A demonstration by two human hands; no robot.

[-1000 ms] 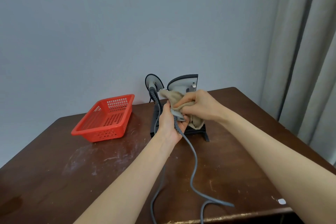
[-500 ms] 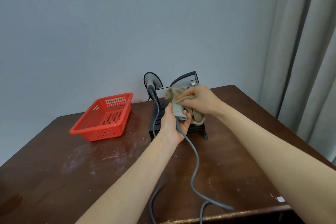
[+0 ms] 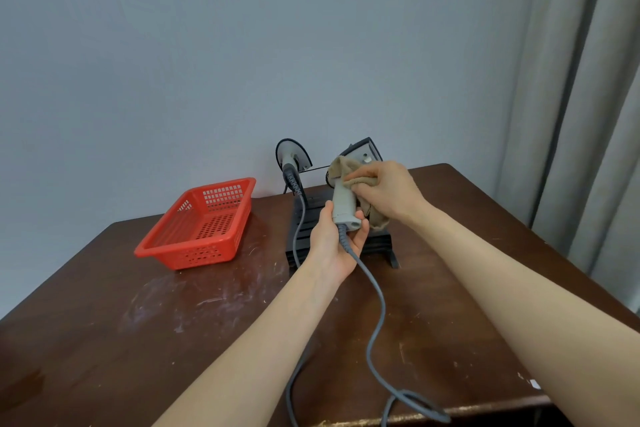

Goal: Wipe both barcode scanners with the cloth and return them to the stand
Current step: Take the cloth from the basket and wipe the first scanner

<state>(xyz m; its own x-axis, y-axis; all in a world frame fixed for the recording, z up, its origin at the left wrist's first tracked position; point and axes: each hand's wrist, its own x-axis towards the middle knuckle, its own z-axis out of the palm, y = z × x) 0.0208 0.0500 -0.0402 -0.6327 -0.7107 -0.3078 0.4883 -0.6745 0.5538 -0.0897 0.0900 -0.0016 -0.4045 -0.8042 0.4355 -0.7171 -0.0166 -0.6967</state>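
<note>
My left hand grips the base of a grey barcode scanner's handle, held upright above the black stand. A tan cloth is bunched in my right hand and pressed against the upper handle and head of that scanner. The scanner's grey cable runs down to the table's front edge. A second scanner sits in the stand at the back left, its own cable hanging down beside it.
A red perforated basket stands on the brown wooden table left of the stand. A grey wall is close behind. Curtains hang at the right. Loops of cable lie at the table's front edge.
My right hand has slid the cloth up the scanner from the handle toward the head, uncovering more of the handle. My left hand keeps its grip at the handle's base.
</note>
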